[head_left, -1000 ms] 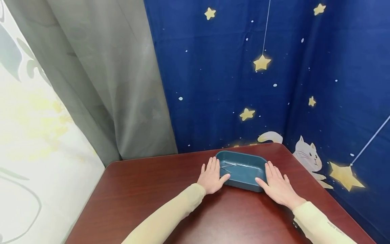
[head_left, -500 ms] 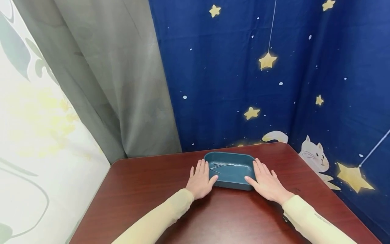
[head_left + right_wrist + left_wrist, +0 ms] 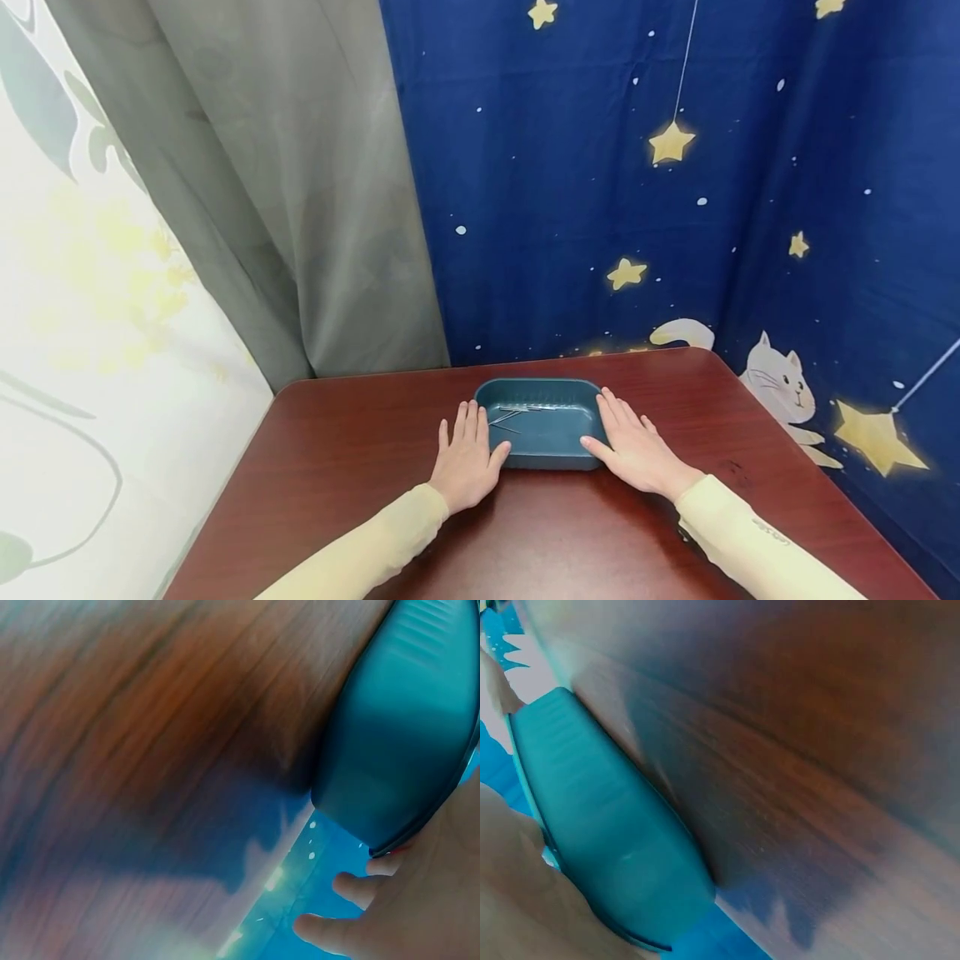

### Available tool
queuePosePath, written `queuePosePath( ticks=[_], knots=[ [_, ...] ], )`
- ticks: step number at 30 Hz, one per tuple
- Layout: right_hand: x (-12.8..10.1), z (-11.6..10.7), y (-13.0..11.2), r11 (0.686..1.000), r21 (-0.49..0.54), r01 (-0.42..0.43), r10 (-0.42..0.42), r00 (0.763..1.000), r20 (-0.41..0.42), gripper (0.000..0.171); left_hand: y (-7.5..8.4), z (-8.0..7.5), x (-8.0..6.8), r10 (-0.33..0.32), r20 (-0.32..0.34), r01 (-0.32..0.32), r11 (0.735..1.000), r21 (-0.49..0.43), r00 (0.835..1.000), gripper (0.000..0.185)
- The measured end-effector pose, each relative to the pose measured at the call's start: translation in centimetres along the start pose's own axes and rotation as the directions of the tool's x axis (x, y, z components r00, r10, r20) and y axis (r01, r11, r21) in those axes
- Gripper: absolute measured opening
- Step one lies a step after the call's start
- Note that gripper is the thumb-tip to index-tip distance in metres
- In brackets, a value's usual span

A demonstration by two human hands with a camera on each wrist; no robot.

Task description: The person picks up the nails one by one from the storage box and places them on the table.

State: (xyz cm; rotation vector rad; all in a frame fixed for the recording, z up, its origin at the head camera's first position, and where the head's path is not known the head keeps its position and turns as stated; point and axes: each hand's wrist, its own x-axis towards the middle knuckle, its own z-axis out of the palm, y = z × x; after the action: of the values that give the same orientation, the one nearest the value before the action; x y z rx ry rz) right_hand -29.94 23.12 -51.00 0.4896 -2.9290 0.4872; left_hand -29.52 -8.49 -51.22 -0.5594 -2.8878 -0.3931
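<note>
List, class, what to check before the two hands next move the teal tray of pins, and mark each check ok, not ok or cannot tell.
1. Left hand flat against the tray's left wall: ok.
2. Right hand flat against the right wall: ok.
3. Teal tray level on the wooden table: ok.
4. Thin metal pins all inside the tray, none on the table: ok.
5. Firm grip on the tray: not ok; fingers lie straight beside it, not curled round its rim.
6. Exact number of pins: cannot tell; too thin to count.
</note>
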Motion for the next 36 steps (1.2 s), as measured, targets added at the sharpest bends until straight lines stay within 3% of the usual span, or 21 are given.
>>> queuePosePath(
  ticks=[20,28,36],
  knots=[
    [-1.1,0.3,-2.6,0.998,-0.013,0.056,-0.056,0.998,0.008,0.088,-2.4,-1.5,-3.4,0.002,0.012,-0.001,0.998,-0.069,1.0,0.087],
    [-2.1,0.2,-3.4,0.998,-0.018,0.055,-0.055,0.998,0.02,0.088,-2.4,-1.7,-4.7,0.008,0.026,-0.005,0.997,-0.079,1.0,0.09],
    [-2.7,0.2,-3.8,0.997,-0.03,0.071,-0.07,0.997,0.02,0.087,-2.1,-1.6,-5.8,0.009,-0.017,-0.011,0.993,-0.117,1.0,0.088]
  ],
)
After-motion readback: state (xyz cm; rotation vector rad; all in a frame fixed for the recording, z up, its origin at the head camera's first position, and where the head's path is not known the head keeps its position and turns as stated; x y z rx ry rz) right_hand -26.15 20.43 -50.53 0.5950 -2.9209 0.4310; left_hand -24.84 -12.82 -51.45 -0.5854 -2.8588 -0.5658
